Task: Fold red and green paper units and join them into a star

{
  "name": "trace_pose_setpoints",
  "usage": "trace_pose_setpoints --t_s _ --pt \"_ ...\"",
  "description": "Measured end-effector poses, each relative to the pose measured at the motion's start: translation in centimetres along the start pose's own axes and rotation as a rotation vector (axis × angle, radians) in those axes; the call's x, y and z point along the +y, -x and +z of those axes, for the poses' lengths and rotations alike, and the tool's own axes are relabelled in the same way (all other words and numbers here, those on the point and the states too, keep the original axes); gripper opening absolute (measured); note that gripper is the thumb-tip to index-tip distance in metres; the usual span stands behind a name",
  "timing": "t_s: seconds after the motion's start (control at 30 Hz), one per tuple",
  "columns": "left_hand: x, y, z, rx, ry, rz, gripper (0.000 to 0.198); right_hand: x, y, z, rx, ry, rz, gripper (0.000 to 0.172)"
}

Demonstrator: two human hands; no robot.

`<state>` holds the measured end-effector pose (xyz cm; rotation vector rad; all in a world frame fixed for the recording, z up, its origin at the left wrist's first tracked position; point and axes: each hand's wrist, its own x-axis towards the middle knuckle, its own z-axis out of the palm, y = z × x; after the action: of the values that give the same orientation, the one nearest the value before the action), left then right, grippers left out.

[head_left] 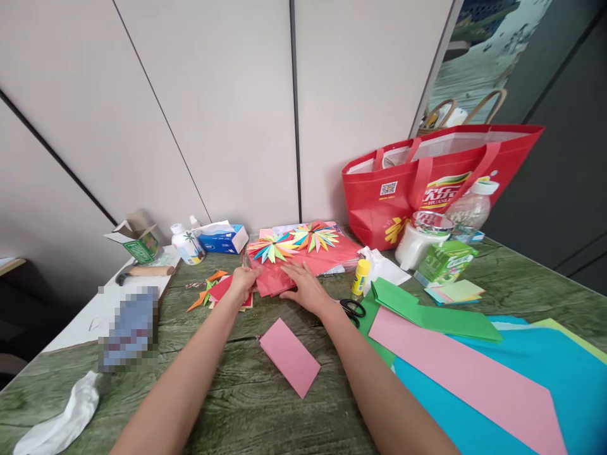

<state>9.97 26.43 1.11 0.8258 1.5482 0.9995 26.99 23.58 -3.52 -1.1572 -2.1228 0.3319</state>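
At the back middle of the table, my left hand (pixel 244 283) pinches the left edge of a red paper stack (pixel 271 278) with a shiny surface. My right hand (pixel 306 287) rests on the stack's front with fingers spread. Two many-pointed paper stars, one at the left (pixel 274 248) and one at the right (pixel 315 238), lie on top of it. Small folded paper pieces (pixel 208 296) in orange, green and red sit beside my left hand. Between my forearms lies a folded pink paper (pixel 290 357). Black-handled scissors (pixel 353 308) are just right of my right wrist.
A yellow glue stick (pixel 361 277) stands near a crumpled tissue (pixel 384 270). Green folded paper (pixel 441 318), a pink strip (pixel 467 373) and blue sheets (pixel 559 385) cover the right side. Behind them stand a white mug (pixel 417 249) and red bag (pixel 370 205). A hammer (pixel 147 271) lies left.
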Motion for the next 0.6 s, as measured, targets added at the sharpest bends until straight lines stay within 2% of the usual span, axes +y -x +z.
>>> trace_pose_setpoints --t_s 0.2,0.4,0.6 --pt "-0.2 0.1 -0.2 -0.019 0.057 -0.005 0.032 0.1 0.1 -0.4 0.048 0.022 0.019 0.061" --pt "0.3 0.8 -1.2 -0.076 0.046 0.015 0.012 0.2 -0.1 -0.4 0.047 0.009 0.051 0.070" --pt "0.9 -0.4 -1.9 -0.029 -0.078 -0.015 0.032 0.1 -0.1 -0.4 0.037 0.001 0.066 0.067"
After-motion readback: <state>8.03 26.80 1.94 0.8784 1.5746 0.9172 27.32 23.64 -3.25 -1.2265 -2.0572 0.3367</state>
